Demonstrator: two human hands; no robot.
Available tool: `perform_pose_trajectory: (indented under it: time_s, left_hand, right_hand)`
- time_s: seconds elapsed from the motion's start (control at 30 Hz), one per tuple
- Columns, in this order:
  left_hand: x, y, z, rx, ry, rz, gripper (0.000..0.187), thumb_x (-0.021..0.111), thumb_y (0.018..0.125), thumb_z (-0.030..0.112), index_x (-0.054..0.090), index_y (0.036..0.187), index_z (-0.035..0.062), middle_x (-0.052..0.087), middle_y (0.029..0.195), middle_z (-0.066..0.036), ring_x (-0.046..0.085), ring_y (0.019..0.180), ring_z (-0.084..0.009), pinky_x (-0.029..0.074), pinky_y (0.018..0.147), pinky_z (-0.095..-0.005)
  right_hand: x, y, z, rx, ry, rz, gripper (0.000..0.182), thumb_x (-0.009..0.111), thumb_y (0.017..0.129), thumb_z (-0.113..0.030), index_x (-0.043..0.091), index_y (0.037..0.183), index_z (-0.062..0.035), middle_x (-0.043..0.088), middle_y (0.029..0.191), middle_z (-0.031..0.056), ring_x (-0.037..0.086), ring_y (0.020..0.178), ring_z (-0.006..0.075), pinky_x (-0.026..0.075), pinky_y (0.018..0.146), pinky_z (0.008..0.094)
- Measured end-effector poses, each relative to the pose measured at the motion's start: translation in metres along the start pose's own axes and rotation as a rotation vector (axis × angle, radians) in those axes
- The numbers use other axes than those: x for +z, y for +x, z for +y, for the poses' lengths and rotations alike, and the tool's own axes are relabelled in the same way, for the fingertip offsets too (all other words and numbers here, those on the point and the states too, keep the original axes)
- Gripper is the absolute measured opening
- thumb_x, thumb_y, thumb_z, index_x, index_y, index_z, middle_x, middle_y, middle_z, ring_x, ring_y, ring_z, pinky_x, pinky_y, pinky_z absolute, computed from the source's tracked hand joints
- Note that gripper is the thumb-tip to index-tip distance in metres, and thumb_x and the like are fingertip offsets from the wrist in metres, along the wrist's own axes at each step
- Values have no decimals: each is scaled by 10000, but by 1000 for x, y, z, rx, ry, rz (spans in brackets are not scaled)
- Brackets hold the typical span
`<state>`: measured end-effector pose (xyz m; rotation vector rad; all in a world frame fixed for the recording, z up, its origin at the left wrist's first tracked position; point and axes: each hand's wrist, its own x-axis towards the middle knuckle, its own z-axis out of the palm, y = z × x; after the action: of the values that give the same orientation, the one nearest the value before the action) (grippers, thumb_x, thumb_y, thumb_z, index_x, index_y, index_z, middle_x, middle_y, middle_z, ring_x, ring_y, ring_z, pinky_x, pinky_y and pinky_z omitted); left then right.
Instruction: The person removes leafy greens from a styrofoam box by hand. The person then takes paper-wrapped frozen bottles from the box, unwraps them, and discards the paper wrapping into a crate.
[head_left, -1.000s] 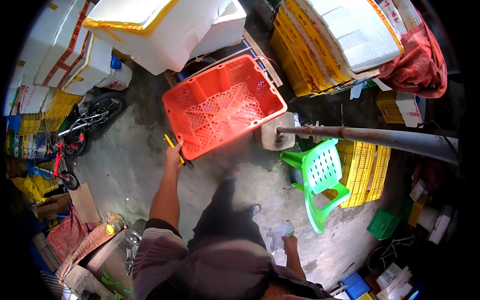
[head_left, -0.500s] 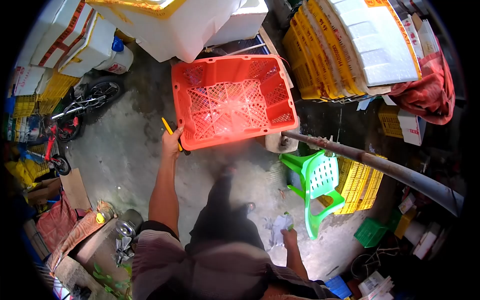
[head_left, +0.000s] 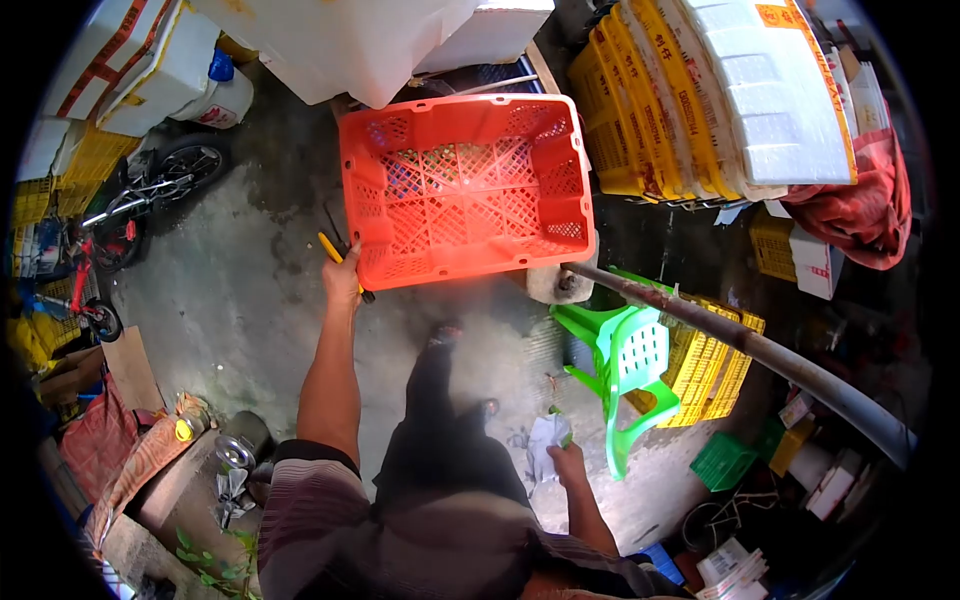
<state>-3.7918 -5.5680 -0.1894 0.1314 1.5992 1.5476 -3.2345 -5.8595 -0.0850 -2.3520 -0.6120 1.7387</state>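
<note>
My left hand [head_left: 342, 277] is closed at the near left corner of a red plastic crate [head_left: 450, 272] with lattice sides and floor, gripping its edge. The same hand also holds a slim yellow-and-black tool [head_left: 329, 247], whose kind I cannot make out. The crate tilts so that its inside faces me, and nothing shows in it. Lower right, my right hand [head_left: 568, 466] is closed on a crumpled white sheet [head_left: 545, 446], paper or thin plastic, with a bit of green at its edge. This hand is apart from the crate, near a green plastic chair [head_left: 642, 355].
White foam boxes [head_left: 350, 45] rise beyond the crate. Stacked yellow crates [head_left: 640, 100] stand at upper right. A rusty pole [head_left: 740, 345] slants across the right, above a yellow crate [head_left: 715, 375]. A small bike [head_left: 120, 225] stands left on the concrete floor [head_left: 240, 330].
The view has shifted slightly. The crate's near side sits a little higher in view, still in my left hand. My right hand and the white sheet have moved slightly left and up.
</note>
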Motion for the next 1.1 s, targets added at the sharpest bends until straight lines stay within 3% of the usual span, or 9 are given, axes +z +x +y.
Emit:
perform_pose_trajectory:
  time_s: [0.13,0.27,0.4,0.57,0.67,0.8,1.0,1.03,1.1]
  left_hand:
    - [19,-8,3,-49,-152,37,189,733,887,55,593,1003,0,630,898,-41,631,792,-145,538,708,-304]
    - [39,18,15,-50,-258,-8,190,742,870,48,583,970,13,618,882,-35,626,773,-144,535,703,-299]
    - [57,34,10,77,-48,18,211,750,870,84,579,981,29,610,888,-39,616,783,-147,529,717,-303]
    - [60,29,-26,102,320,84,235,774,878,185,578,896,56,541,803,33,491,720,-83,437,657,-266]
    - [69,34,-27,61,270,71,372,799,841,264,576,969,-5,601,878,-32,549,773,-140,473,714,-320]
    - [84,30,-34,36,-49,61,268,769,870,155,588,999,5,605,900,-22,555,775,-127,475,711,-317]
    - [106,21,-38,29,-33,173,230,770,858,112,575,964,51,576,861,9,551,760,-113,463,699,-294]
    - [109,25,-36,95,-69,152,223,771,857,125,568,931,69,565,785,14,544,668,-99,458,608,-274]
    - [98,20,-20,-36,-66,138,218,767,862,142,568,918,73,553,735,12,523,601,-91,436,539,-263]
  right_hand:
    - [6,8,-20,-64,-117,26,287,633,784,-176,665,971,39,639,787,48,570,680,142,472,610,332]
    - [12,15,-21,-75,-68,-2,268,631,784,-160,668,961,38,634,749,44,566,653,137,466,583,331]
    - [18,15,-30,-17,-61,12,248,640,784,-150,667,952,31,636,759,43,569,655,130,461,580,320]
    - [20,22,-17,-33,13,3,248,649,790,-157,666,958,24,642,777,51,574,667,135,465,591,326]
    - [21,21,-1,-34,-46,20,268,648,793,-162,661,976,34,653,790,67,586,688,148,477,611,342]
    - [25,26,1,-39,-62,22,297,648,792,-168,653,993,51,670,810,95,604,709,166,491,637,359]
    - [29,22,-5,-59,-117,39,303,634,791,-184,655,989,45,666,780,121,615,707,177,493,641,366]
    - [32,29,-8,-70,-140,26,304,630,791,-188,656,987,43,664,773,125,616,705,178,494,640,368]
    - [36,32,-31,-98,-211,-7,257,652,800,-127,665,1008,24,663,823,60,605,716,138,488,642,314]
